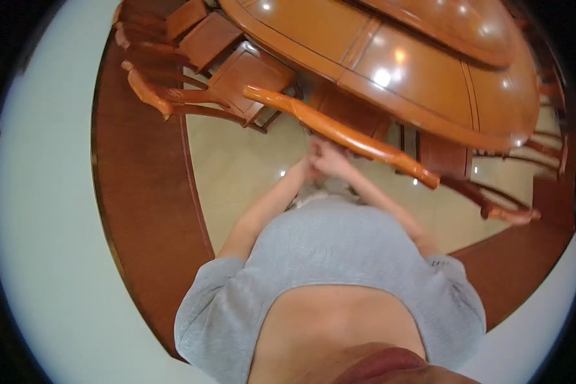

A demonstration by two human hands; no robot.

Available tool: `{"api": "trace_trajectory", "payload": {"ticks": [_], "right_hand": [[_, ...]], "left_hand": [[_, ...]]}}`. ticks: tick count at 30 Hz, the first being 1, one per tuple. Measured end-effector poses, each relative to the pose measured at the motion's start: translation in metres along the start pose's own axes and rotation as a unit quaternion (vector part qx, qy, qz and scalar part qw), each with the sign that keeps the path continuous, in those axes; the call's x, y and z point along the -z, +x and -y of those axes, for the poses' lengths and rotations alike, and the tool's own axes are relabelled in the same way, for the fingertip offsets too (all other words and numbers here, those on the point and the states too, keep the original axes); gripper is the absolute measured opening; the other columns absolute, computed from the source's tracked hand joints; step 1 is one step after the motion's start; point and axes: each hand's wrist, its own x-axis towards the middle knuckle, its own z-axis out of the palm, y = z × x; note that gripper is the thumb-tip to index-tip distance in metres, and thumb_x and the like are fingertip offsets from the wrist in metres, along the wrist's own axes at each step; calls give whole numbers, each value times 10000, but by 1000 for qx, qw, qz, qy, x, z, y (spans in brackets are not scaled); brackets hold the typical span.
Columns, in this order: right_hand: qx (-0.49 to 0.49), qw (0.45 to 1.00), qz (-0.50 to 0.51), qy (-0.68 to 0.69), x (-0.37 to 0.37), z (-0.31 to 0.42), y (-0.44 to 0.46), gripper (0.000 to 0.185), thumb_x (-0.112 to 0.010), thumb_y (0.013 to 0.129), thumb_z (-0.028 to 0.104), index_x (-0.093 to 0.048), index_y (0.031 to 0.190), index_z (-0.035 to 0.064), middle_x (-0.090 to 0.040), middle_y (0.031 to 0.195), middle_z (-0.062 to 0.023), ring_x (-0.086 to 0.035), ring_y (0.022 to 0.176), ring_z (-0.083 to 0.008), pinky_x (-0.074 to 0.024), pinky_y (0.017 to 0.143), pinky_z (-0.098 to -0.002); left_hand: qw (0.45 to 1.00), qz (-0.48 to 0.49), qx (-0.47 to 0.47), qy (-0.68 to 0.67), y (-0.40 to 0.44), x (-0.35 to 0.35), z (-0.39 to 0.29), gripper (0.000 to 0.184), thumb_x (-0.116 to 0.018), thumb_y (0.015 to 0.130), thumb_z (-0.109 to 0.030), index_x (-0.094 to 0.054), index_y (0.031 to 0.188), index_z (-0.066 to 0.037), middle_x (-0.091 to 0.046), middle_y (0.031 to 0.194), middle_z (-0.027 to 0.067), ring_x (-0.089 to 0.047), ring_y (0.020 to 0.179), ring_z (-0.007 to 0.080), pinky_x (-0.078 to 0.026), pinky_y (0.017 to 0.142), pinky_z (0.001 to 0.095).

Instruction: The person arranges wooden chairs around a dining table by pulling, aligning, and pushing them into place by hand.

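Note:
My left hand (311,168) and my right hand (331,159) are together in front of my belly, close below the curved top rail (352,137) of a wooden chair. The right hand's fingers look curled in, but blur hides what is between them, if anything. Most of my left hand's fingers are smeared or covered by the right hand. Below the hands, some pale cloth (326,187) shows beyond the edge of my grey shirt (333,240).
A glossy round wooden table (416,77) with a raised centre (454,25) stands ahead. Wooden chairs surround it, one at the left (253,70) and another at the right (509,214). Beige tiles (221,153) and a dark red-brown border (141,192) cover the floor.

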Motion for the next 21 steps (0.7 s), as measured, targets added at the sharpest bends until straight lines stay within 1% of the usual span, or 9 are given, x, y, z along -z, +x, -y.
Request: {"api": "trace_trajectory", "payload": {"ticks": [2, 8, 11, 13, 15, 17, 19, 20, 21], "right_hand": [[21, 997, 75, 14, 6, 17, -6, 397, -618, 727, 279, -591, 1028, 23, -627, 800, -165, -612, 798, -266, -462, 757, -361], [114, 974, 195, -1, -19, 49, 11, 393, -642, 723, 299, -613, 997, 18, -631, 733, -159, -616, 703, -295, -474, 684, -378], [153, 961, 230, -7, -38, 88, 25, 378, -638, 724, 297, -617, 969, 10, -635, 772, -169, -617, 754, -304, -474, 699, -384], [188, 951, 244, -13, -77, 110, 32, 367, -634, 723, 295, -621, 958, 14, -635, 798, -174, -614, 776, -304, -475, 708, -385], [212, 945, 248, -14, -110, 127, 31, 356, -631, 723, 294, -626, 947, 18, -636, 824, -178, -612, 799, -305, -475, 717, -385], [215, 914, 341, -38, -137, 149, 27, 353, -596, 721, 291, -631, 954, 28, -634, 910, -176, -596, 882, -309, -468, 750, -398], [249, 906, 339, -34, -176, 165, 23, 300, -601, 708, 294, -643, 839, 28, -642, 803, -155, -615, 756, -286, -479, 659, -393], [252, 898, 359, -39, -203, 173, 24, 277, -600, 703, 288, -638, 777, 24, -630, 732, -143, -609, 681, -275, -478, 612, -387], [254, 888, 380, -45, -231, 178, 26, 265, -599, 698, 283, -633, 714, 20, -617, 661, -132, -604, 605, -263, -476, 565, -380]], "left_hand": [[999, -7, -47, -1, -10, -25, 18, 409, -369, 900, -425, -514, 1118, -112, -565, 1074, 102, -537, 959, 236, -421, 814, 405], [985, -65, -156, -31, -28, -56, 44, 464, -323, 907, -461, -524, 1124, -104, -582, 1068, 105, -551, 956, 234, -418, 811, 394], [987, -60, -146, -12, -27, -40, 34, 432, -344, 924, -371, -524, 1144, -46, -561, 1133, 108, -530, 1029, 218, -393, 893, 370], [997, -25, -46, 55, -35, -62, 25, 408, -399, 888, -270, -510, 1112, 51, -515, 1173, 147, -499, 1059, 246, -366, 946, 349], [996, -21, -52, 77, -53, -73, 14, 374, -432, 881, -259, -534, 1088, 36, -545, 1129, 129, -521, 1028, 213, -391, 907, 318], [993, -9, -49, 103, -76, -77, 1, 341, -464, 874, -248, -558, 1063, 21, -575, 1084, 111, -542, 998, 180, -417, 868, 286], [990, -12, -70, 119, -116, -77, -10, 344, -491, 849, -262, -568, 1036, 16, -592, 1030, 110, -558, 960, 182, -426, 855, 286], [992, -3, -47, 119, -137, -74, -16, 344, -491, 849, -262, -568, 1036, 16, -592, 1030, 110, -558, 960, 182, -426, 855, 286], [985, -49, -70, 151, -157, -69, -21, 343, -485, 837, -270, -567, 991, 25, -584, 992, 116, -545, 951, 199, -418, 850, 300]]}}
